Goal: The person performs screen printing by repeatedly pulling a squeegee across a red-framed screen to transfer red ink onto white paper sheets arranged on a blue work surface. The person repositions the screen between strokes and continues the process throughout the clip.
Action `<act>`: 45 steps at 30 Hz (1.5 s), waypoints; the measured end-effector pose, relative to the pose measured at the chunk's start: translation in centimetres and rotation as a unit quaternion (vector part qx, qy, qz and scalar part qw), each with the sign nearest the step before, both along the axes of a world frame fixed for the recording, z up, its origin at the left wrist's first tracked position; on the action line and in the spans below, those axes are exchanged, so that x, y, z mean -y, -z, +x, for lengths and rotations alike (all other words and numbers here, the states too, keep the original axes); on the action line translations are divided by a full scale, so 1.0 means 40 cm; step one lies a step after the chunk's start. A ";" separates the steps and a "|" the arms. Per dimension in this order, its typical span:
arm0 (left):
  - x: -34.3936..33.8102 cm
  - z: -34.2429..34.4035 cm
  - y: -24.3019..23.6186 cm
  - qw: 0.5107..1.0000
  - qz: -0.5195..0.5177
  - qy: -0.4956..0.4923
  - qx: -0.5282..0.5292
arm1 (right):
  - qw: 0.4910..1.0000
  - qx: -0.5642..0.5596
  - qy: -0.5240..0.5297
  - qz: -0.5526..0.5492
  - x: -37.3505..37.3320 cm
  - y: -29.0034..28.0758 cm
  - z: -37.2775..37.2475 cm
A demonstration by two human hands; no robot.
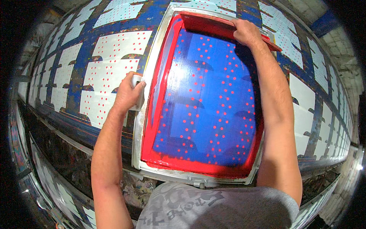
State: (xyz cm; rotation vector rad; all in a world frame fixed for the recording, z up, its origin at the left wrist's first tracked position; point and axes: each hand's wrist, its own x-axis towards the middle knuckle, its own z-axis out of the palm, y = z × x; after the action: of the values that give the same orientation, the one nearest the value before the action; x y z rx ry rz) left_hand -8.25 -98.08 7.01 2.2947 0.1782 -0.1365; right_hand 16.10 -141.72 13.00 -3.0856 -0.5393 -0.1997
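Observation:
A silk-screen frame [167, 173] of pale metal lies in front of me, with a blue mesh [204, 126] showing rows of red dots. Red ink [190, 166] coats its borders, thickest along the near and left edges. My left hand [129, 91] is closed round a whitish handle [136, 80] on the frame's left side. At the far end, my right hand [248, 33] grips a wide squeegee [206, 25] covered in red ink. The squeegee spans most of the frame's width, its right end tilted nearer to me. My right fingertips are partly hidden behind it.
Beneath the frame runs a long blue-stained printing table [152, 21] carrying rows of white cut fabric pieces [122, 44], many printed with red dots. Dark supports and a second table [57, 187] with pale pieces lie at lower left. A block wall [345, 61] rises at right.

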 end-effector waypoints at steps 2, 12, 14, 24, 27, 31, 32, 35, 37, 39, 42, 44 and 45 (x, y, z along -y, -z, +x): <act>0.002 0.000 -0.004 1.000 -0.002 0.005 -0.001 | 1.000 -0.007 -0.017 -0.006 0.004 0.009 0.023; 0.016 -0.004 -0.016 0.999 -0.035 -0.016 -0.010 | 0.989 -0.128 -0.075 0.012 0.005 -0.037 -0.011; 0.005 0.002 -0.006 1.000 -0.008 0.006 0.010 | 0.987 -0.142 -0.072 0.015 -0.004 -0.038 -0.086; -0.023 0.026 0.047 0.997 0.033 0.031 0.070 | 0.984 -0.157 -0.086 0.005 -0.082 -0.049 -0.583; -0.023 0.032 0.051 0.992 0.079 0.029 0.097 | 0.982 -0.177 -0.061 -0.002 -0.109 -0.050 -0.753; -0.021 0.029 0.057 0.985 0.121 0.008 0.122 | 0.984 -0.166 -0.054 0.032 -0.149 -0.045 -0.959; -0.017 0.023 0.061 0.979 0.143 -0.005 0.142 | 0.983 -0.172 -0.055 0.034 -0.157 -0.046 -1.006; -0.015 -0.007 0.066 0.980 0.135 -0.017 0.143 | 0.982 -0.180 -0.042 0.030 -0.184 -0.054 -1.136; -0.010 -0.043 0.067 0.986 0.110 -0.034 0.122 | 0.984 -0.171 -0.037 0.041 -0.200 -0.058 -1.211; 0.014 -0.090 0.074 0.981 0.096 -0.090 0.146 | 0.987 -0.146 -0.055 0.044 -0.205 -0.055 -1.267; 0.054 -0.142 0.082 0.970 0.052 -0.165 0.169 | 0.991 -0.106 -0.069 0.043 -0.203 -0.040 -1.327; 0.072 -0.158 0.089 0.964 0.031 -0.201 0.171 | 0.990 -0.074 -0.081 0.092 -0.204 -0.025 -1.357; 0.077 -0.159 0.093 0.963 0.017 -0.217 0.161 | 0.988 -0.069 -0.081 0.111 -0.200 -0.020 -1.369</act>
State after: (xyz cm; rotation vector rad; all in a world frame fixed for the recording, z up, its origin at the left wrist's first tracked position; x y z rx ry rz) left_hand -14.59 -101.17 3.29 2.2173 0.5085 0.4662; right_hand -38.67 -133.71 13.79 -2.7979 -0.7041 -0.0403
